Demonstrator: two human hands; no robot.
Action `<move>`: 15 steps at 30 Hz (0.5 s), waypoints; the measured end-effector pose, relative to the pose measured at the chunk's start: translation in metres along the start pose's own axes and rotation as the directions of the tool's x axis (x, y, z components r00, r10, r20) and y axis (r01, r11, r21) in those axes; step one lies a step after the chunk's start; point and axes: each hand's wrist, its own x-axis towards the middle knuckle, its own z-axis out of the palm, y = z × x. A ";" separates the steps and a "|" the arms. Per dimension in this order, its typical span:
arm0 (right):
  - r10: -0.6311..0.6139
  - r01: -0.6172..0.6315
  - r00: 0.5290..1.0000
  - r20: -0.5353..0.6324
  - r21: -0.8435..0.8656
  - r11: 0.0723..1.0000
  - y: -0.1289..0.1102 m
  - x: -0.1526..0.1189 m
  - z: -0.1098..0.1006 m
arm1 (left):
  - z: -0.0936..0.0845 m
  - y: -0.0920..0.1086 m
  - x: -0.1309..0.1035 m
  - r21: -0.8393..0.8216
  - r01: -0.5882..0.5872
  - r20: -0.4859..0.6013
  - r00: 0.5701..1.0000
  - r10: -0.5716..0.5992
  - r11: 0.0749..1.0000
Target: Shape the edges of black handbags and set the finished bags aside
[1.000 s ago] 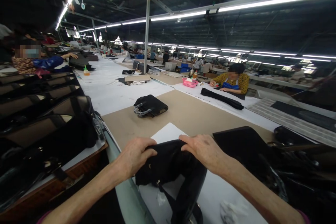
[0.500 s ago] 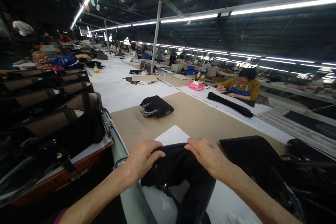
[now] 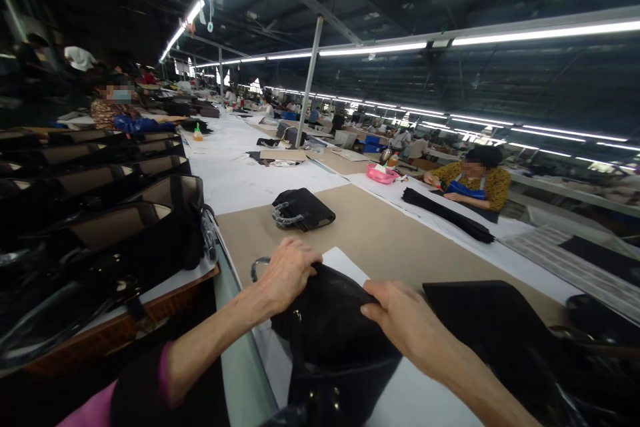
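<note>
A black handbag (image 3: 345, 347) stands in front of me at the table's near edge, tilted, its mouth partly open and small gold-coloured metal fittings on its side. My left hand (image 3: 293, 273) grips the far left part of its rim, fingers curled over the edge. On the right part of the same rim, my right hand (image 3: 395, 310) pinches the edge between thumb and fingers. A handle wrapped in clear plastic shows just beyond my left wrist. White paper (image 3: 345, 263) lies under the bag.
Another black handbag (image 3: 305, 209) with a plastic-wrapped handle lies ahead on brown board (image 3: 385, 233). Rows of open black bags (image 3: 105, 227) stand on the left. Dark bags or panels (image 3: 480, 320) lie at right. A co-worker (image 3: 475, 180) sits across the table near a pink container (image 3: 381, 174).
The bag's mouth has opened wider and its fittings have come into view. My left hand has moved up and rolled over the rim. The view has shifted slightly left.
</note>
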 end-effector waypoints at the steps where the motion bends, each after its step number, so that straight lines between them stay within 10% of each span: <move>1: 0.021 -0.021 1.000 -0.003 -0.019 1.000 -0.002 -0.004 0.000 | 0.002 -0.001 0.001 -0.049 -0.023 -0.027 0.999 0.022 0.999; 15: 0.188 -0.189 0.981 -0.039 -0.042 0.981 0.005 -0.012 0.012 | 0.030 0.011 -0.001 -0.030 -0.247 -0.247 0.941 0.232 0.969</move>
